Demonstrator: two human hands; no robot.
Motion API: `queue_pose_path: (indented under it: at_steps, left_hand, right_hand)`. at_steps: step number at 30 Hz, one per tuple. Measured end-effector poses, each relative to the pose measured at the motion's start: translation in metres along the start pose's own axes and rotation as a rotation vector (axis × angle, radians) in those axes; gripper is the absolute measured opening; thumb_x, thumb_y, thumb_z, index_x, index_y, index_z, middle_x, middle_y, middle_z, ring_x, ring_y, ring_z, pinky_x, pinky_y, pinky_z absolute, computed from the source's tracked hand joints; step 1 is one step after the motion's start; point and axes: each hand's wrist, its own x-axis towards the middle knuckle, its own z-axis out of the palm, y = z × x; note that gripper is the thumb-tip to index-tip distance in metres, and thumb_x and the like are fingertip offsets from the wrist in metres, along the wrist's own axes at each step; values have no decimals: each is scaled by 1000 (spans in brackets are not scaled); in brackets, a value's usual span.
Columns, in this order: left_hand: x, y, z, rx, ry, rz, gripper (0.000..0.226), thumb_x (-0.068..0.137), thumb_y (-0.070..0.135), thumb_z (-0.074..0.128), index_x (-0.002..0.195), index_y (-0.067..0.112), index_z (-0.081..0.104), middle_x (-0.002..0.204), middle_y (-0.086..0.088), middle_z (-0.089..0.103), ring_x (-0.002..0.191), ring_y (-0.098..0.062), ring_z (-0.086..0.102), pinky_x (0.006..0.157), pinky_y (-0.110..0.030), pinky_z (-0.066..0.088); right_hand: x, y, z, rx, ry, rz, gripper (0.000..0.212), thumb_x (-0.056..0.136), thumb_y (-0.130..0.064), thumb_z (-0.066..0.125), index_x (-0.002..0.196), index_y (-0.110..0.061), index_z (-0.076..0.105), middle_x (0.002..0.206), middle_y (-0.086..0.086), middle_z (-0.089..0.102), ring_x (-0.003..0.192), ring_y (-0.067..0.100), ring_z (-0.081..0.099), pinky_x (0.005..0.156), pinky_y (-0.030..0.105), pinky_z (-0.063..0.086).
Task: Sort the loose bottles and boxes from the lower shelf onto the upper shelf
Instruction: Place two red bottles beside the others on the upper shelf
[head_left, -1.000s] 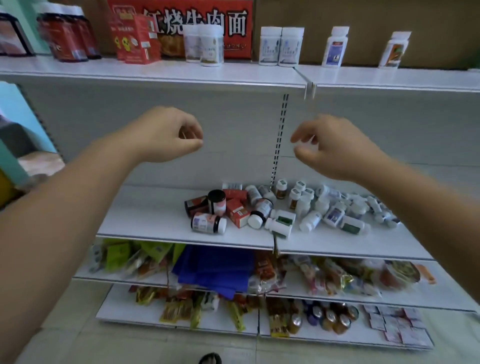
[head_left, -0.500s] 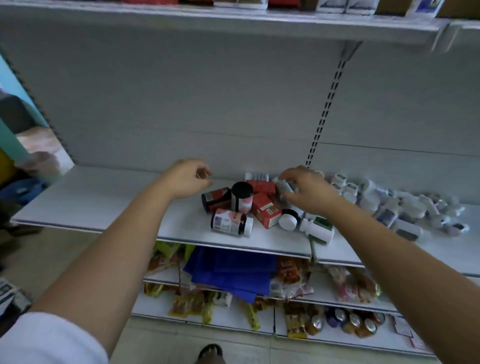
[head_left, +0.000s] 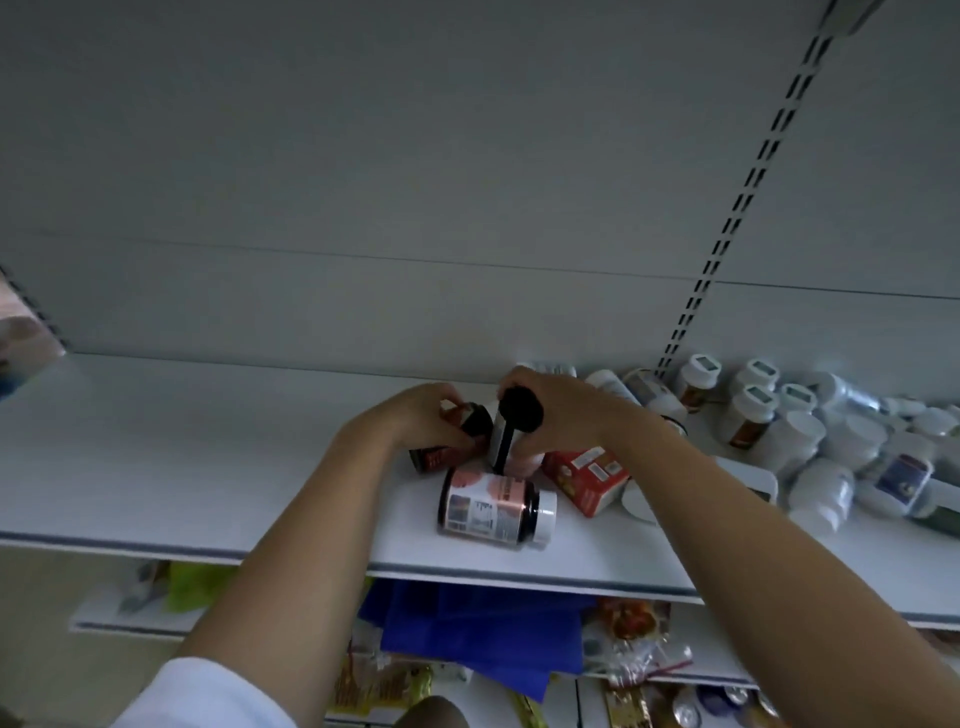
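The left hand (head_left: 423, 421) curls its fingers around a dark bottle (head_left: 436, 457) that lies on the lower shelf (head_left: 208, 467). The right hand (head_left: 563, 415) grips a black-capped bottle (head_left: 519, 410) just beside it. In front lies a white-capped bottle (head_left: 493, 506); a red box (head_left: 587, 480) touches the right wrist, near many white bottles (head_left: 789, 447)

Left hand (head_left: 423, 415) grips a dark red-labelled bottle (head_left: 435, 458) on the lower shelf (head_left: 182, 467). Right hand (head_left: 563, 410) grips a black-capped bottle (head_left: 519, 411) just beside it, cap toward camera. Nearer: white-capped dark bottle (head_left: 493, 506) on its side. Red box (head_left: 587, 475) to its right; heap of white bottles (head_left: 810, 457) further right
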Motion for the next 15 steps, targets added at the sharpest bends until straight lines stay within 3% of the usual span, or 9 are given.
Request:
queue_pose_path:
  at_steps: [5, 8, 10, 12, 15]
  left_hand:
    - [12, 1, -12, -46, -5, -7, 40, 75, 32, 83, 109, 20, 67, 103, -1, 70, 86, -14, 64, 75, -27, 49]
    - [10, 5, -32, -251, 100, -25, 31, 80, 30, 78, 105, 14, 70, 96, -4, 72, 86, -18, 69, 78, -33, 55]
    - [4, 13, -42, -433, 221, -35, 31, 82, 31, 75, 107, 14, 69, 98, -6, 72, 88, -21, 69, 84, -38, 56]
    - [-6, 28, -50, -614, 274, -31, 44, 76, 35, 73, 114, 15, 62, 104, -8, 69, 93, -24, 69, 87, -41, 56]
    - [-24, 52, -58, -795, 320, -24, 65, 67, 42, 68, 123, 12, 53, 112, -11, 65, 98, -28, 67, 88, -44, 56]
  right_hand:
    - [-10, 18, -17, 353, 140, 258, 45, 79, -39, 76, 111, -21, 50, 97, 4, 65, 79, 19, 68, 62, 27, 55]
    - [-17, 24, -17, 1004, 324, 372, 49, 79, -38, 77, 112, -10, 55, 105, 16, 69, 86, 28, 71, 72, 35, 59]
    - [-21, 18, -16, 1560, 358, 325, 59, 75, -32, 81, 120, -2, 57, 118, 21, 66, 103, 33, 68, 90, 38, 56]
    - [-26, 4, -16, 1939, 337, 214, 59, 74, -23, 77, 125, 0, 56, 123, 20, 64, 112, 32, 63, 100, 39, 51]
    - [-38, -27, -19, 2077, 221, 44, 60, 65, -15, 81, 117, 1, 56, 113, 22, 64, 107, 34, 61, 96, 44, 52]
